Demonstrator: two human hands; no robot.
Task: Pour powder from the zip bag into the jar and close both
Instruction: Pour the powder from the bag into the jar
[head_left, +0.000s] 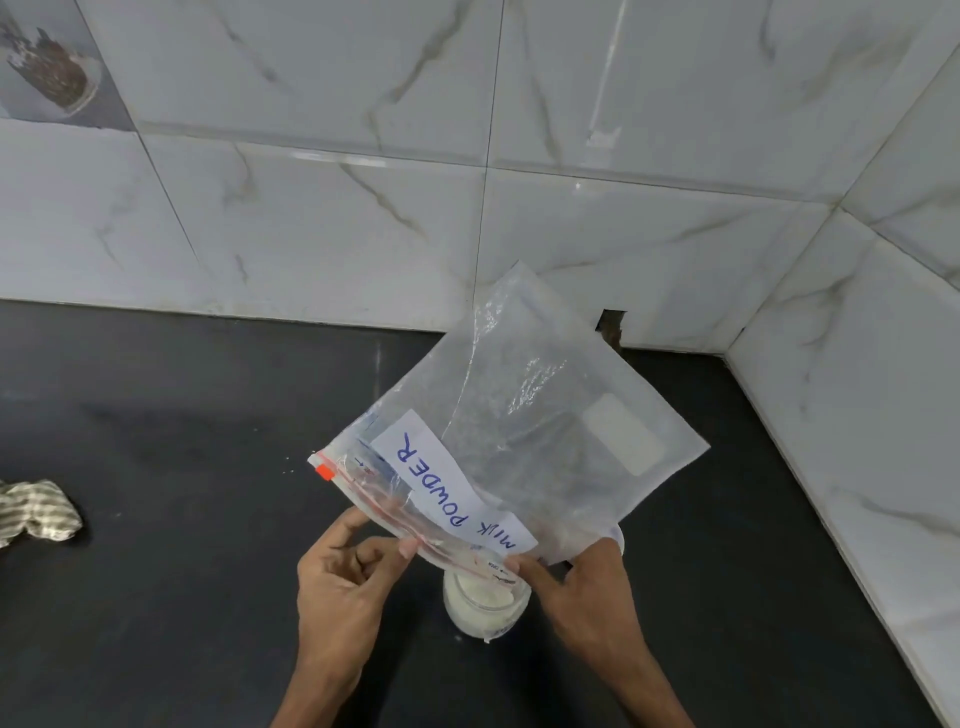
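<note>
A clear zip bag (540, 415) with a white "MILK POWDER" label hangs upside down, its red zip edge lowest and its bottom pointing up toward the wall. It looks nearly empty. My left hand (345, 582) pinches the zip edge near its middle. My right hand (587, 592) grips the same edge at its right end. Directly below the zip edge stands an open glass jar (485, 605) with white powder inside. A white rounded edge, possibly the jar lid (617, 538), peeks out behind my right hand.
The jar stands on a dark countertop (182, 571) that meets marble-patterned wall tiles behind and on the right. A crumpled striped cloth (36, 514) lies at the left edge. A few powder specks lie on the counter left of the bag.
</note>
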